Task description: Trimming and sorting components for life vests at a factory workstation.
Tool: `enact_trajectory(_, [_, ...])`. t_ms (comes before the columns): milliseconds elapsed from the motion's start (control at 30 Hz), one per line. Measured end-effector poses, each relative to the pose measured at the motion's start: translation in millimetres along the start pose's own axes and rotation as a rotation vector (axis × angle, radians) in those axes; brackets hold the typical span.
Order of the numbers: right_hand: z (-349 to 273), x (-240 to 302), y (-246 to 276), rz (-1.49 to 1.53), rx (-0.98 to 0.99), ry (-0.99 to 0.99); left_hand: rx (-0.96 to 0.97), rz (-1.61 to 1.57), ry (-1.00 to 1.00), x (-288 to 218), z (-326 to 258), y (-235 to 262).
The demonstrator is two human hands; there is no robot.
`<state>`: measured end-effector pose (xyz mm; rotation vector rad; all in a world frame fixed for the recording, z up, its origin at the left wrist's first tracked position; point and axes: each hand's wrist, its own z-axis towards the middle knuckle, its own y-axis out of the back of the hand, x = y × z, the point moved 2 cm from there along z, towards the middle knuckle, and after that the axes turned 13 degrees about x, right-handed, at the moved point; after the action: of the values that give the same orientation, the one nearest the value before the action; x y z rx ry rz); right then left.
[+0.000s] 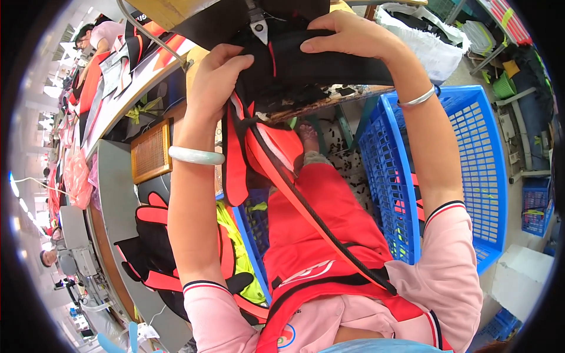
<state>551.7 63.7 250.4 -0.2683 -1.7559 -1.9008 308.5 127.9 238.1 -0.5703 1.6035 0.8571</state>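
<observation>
A black fabric piece with a short red line on it is stretched between my hands at the edge of the work surface. At its left part my left hand grips the fabric, thumb and fingers closed together. My right hand holds the upper right edge, thumb lying on the black cloth and fingers behind it. A pointed metal machine part comes down between my hands, its tip at the fabric by the red line. Coral-red and black straps hang below, and a long black-and-coral strap runs across my red apron.
A blue plastic basket stands at my right. At the left lie black and coral pieces and yellow-green cloth. Behind the machine is a white sack. A person works at a far-left table. Dark scraps litter the floor.
</observation>
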Motion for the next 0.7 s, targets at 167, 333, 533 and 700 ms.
enact_trajectory(167, [-30,-5,10,0.229,0.272,-0.043,-0.179,-0.022,-0.125,1,-43,-2])
enact_trajectory(333, [-69,8,-57,1.054,0.563,-0.07,-0.513,0.111,-0.366,31,-128,-38])
enact_trajectory(533, [-95,40,-163,1.676,0.568,-0.118,-0.562,0.054,-0.399,69,-183,-105])
enact_trajectory(700, [-126,62,-203,1.888,0.632,0.002,-0.453,0.1,-0.49,71,-203,-125])
